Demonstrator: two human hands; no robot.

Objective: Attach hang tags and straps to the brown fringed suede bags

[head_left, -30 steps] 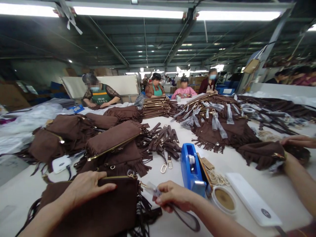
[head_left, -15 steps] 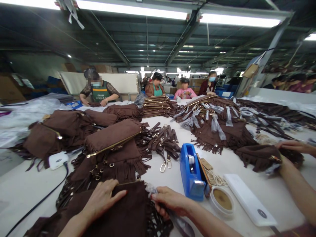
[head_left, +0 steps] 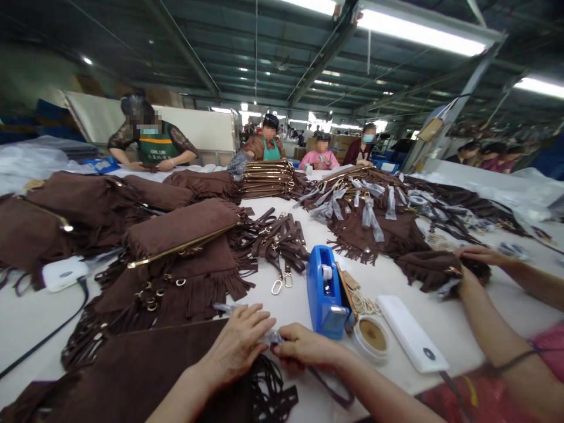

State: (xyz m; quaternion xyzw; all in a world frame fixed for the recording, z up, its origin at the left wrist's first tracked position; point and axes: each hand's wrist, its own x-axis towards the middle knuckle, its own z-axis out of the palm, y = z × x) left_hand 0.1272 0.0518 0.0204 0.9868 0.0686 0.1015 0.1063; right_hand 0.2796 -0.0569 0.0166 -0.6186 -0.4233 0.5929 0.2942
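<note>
Pinching is done by the right hand (head_left: 304, 346): a strap (head_left: 330, 388) and clear wrap (head_left: 272, 338) are held in bent fingers. The left hand (head_left: 235, 341) is stretched beside the wrap; whether it grasps cannot be told. Below it, a bag (head_left: 141, 367) is spread. Farther out, a roll (head_left: 326, 272) is held in a blue holder (head_left: 316, 299), brown stuff (head_left: 372, 335) in a tub (head_left: 374, 356).

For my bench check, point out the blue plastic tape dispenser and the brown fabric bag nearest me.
Blue plastic tape dispenser (head_left: 323, 304), head view: middle of its blue body.
Brown fabric bag (head_left: 152, 367), head view: its broad flat side.
</note>
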